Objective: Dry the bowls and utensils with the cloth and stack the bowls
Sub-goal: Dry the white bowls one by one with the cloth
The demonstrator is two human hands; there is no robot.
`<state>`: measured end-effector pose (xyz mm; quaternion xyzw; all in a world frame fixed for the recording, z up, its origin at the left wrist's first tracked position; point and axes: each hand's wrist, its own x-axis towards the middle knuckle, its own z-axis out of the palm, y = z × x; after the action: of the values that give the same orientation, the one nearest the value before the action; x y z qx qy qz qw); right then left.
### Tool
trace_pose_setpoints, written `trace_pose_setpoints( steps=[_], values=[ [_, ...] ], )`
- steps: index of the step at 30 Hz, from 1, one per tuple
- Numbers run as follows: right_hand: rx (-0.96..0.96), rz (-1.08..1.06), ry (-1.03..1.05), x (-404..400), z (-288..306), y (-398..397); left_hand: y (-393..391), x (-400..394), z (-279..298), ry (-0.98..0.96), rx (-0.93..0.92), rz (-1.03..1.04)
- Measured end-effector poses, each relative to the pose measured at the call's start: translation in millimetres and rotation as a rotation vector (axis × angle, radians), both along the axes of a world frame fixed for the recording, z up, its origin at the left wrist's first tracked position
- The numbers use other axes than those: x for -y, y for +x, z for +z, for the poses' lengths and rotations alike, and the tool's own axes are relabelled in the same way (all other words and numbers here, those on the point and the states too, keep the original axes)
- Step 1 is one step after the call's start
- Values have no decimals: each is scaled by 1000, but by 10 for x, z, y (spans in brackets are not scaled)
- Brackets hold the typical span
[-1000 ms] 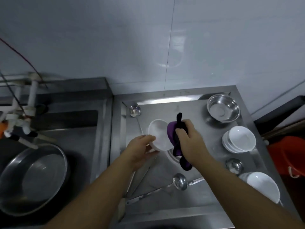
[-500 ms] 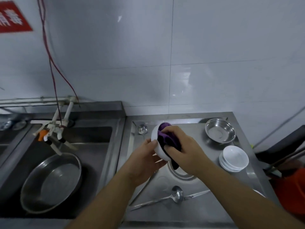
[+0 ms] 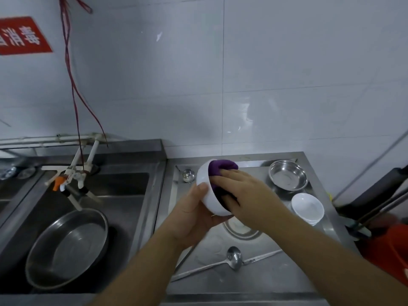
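My left hand [image 3: 194, 214] grips a white bowl [image 3: 207, 191] from below, tilted on its side above the steel drain board [image 3: 273, 277]. My right hand [image 3: 240, 193] presses a purple cloth [image 3: 221, 167] into the bowl's inside; the cloth bulges out past the rim at the top. A stack of white bowls [image 3: 308, 208] sits on the right. A steel bowl [image 3: 288, 178] stands behind it. A ladle [image 3: 235, 258] lies at the front and a second ladle [image 3: 188, 175] at the back left.
A sink [image 3: 123, 202] on the left holds a large steel basin [image 3: 66, 248] under a tap [image 3: 72, 180]. Red wires [image 3: 72, 85] hang down the tiled wall. A red bucket [image 3: 390, 252] and dark handles stand at the right edge.
Both hands lifted the bowl off the drain board and tilted it on its side. The cloth went from the rim deep into the bowl. The camera tipped upward.
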<state>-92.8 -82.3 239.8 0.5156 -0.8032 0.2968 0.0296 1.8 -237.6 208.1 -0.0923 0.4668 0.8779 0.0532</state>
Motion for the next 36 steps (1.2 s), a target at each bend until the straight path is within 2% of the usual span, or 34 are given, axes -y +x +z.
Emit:
trace_pose_setpoints(
  steps=[3,9,12,14,17,20,23,25,27,29,33,36],
  values=[
    [38,-108,65,216,209,14,-65,159,138,-35,-45,38],
    [414,-292,212,782,639,144,-28,743,334,-155,-32,91],
    [548,-290,280,952,815,193,58,970,323,-113,-61,36],
    [724,-270,258,1014,870,242,108,1074,292,-58,-83,-45],
    [1181,-251,104,1028,887,341,235,1123,210,-29,-122,-131],
    [1389,-214,-96,1047,780,438,374,1093,115,15,-176,-181],
    [1700,-204,-427,1082,599,559,445,1093,101,74,-212,-168],
    [1769,-191,-579,1130,509,649,467,1093,146,109,-208,-148],
    [1630,-256,-683,1213,457,697,469,1074,172,140,-171,-106],
    [1347,-324,-664,1282,428,690,435,1053,174,141,-140,-42],
    [696,-385,-245,1251,519,614,370,1001,195,108,-149,-2],
    [431,-357,124,1210,638,523,303,989,205,43,-125,10]
  ],
)
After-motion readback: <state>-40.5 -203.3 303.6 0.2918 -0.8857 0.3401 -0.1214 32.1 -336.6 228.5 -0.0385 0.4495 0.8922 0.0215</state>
